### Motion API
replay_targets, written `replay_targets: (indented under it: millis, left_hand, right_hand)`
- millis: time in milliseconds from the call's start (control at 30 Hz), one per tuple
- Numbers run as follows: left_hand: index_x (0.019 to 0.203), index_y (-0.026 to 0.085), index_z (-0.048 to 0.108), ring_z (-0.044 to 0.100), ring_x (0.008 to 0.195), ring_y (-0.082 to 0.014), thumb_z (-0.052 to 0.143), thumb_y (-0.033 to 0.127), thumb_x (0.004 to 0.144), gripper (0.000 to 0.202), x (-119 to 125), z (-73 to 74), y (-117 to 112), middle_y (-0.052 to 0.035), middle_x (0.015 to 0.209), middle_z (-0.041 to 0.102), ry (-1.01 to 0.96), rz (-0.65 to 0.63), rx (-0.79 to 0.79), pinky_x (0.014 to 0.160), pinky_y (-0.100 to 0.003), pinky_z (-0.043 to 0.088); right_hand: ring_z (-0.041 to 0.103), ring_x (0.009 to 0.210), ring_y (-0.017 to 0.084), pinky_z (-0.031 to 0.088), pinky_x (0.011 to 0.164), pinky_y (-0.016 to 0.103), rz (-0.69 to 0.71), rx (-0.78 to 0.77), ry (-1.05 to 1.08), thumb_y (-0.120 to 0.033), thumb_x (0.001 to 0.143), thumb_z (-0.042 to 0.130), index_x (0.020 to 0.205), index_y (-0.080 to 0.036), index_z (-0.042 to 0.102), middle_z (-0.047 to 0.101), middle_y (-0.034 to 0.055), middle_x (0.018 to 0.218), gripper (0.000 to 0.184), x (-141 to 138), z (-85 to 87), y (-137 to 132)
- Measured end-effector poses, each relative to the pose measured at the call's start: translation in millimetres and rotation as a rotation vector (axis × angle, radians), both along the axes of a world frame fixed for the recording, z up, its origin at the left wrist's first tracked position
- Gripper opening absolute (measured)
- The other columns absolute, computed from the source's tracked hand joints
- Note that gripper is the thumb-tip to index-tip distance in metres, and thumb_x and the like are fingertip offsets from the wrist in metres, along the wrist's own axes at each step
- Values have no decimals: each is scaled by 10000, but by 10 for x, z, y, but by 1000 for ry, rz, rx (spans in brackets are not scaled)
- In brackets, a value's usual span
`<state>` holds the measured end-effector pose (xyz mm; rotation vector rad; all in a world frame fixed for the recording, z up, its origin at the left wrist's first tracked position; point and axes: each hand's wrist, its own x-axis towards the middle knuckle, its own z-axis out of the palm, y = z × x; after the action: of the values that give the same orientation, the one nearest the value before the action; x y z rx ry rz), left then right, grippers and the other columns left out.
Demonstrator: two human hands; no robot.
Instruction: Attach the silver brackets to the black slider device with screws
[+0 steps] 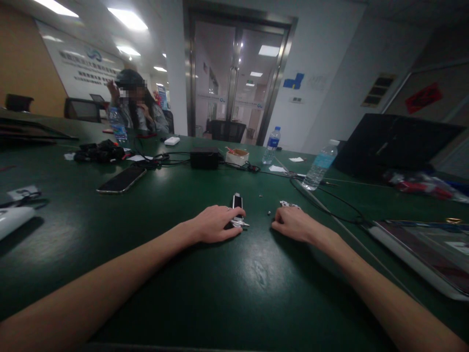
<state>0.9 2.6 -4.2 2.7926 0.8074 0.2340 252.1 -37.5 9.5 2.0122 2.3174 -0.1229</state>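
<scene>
My left hand (217, 223) rests on the green table (220, 283), fingers curled over the lower end of a small black device with a silver tip (237, 201). Thin metal pieces (240, 224) stick out by its fingertips. My right hand (293, 223) lies beside it, fingers curled in and closed; whether it holds anything is hidden. A small silver part (289, 204) lies just beyond its knuckles. Tiny screw-like bits (268, 213) sit between the hands.
A phone (121, 180) lies at left. A black box (204, 158), cables, a small carton (237, 156) and two water bottles (320, 165) stand farther back. A laptop (425, 249) is at right. A seated person (137, 107) is at the far left end.
</scene>
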Motion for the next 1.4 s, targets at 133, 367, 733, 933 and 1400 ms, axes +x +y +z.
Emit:
replay_targets:
  millis: [133, 367, 733, 933, 1400]
  left_hand:
    - [1260, 228, 468, 617, 883, -214, 493, 410, 930, 378, -1, -2, 5, -54, 1028, 643, -12, -8, 7, 764, -315, 451]
    - [1261, 228, 470, 618, 884, -216, 488, 418, 929, 383, -1, 0, 5, -57, 1029, 644, -10, -4, 0, 760, -318, 452]
    - [1268, 225, 465, 622, 890, -221, 477, 419, 935, 386, -6, -12, 7, -57, 1028, 644, -14, -18, 19, 779, -328, 456]
    - [1273, 225, 457, 620, 882, -220, 468, 424, 940, 388, -7, -1, -6, -58, 1026, 642, 1, -17, 29, 771, -325, 456]
    - [1249, 217, 474, 620, 864, -222, 479, 411, 934, 371, -7, -12, 1, -54, 990, 649, -23, -23, 29, 769, -332, 458]
  right_hand:
    - [635, 888, 273, 452, 701, 323, -30, 46, -44, -349, 845, 529, 868, -146, 711, 674, 139, 964, 274, 14, 20, -9]
    - [646, 840, 259, 451, 676, 314, -34, 14, -38, -332, 837, 530, 816, -159, 722, 689, 123, 897, 259, 74, -5, 29]
    - [598, 694, 197, 390, 597, 267, 76, 4, 80, -282, 813, 554, 747, -153, 659, 662, 85, 778, 179, -18, 30, -34]
    - [527, 639, 136, 384, 601, 240, 217, 93, 318, -219, 763, 573, 746, -161, 607, 610, 25, 733, 69, -154, -21, -85]
    - [502, 593, 94, 390, 565, 212, 308, 107, 682, -160, 770, 571, 787, -167, 597, 569, -31, 679, 32, -327, -175, -139]
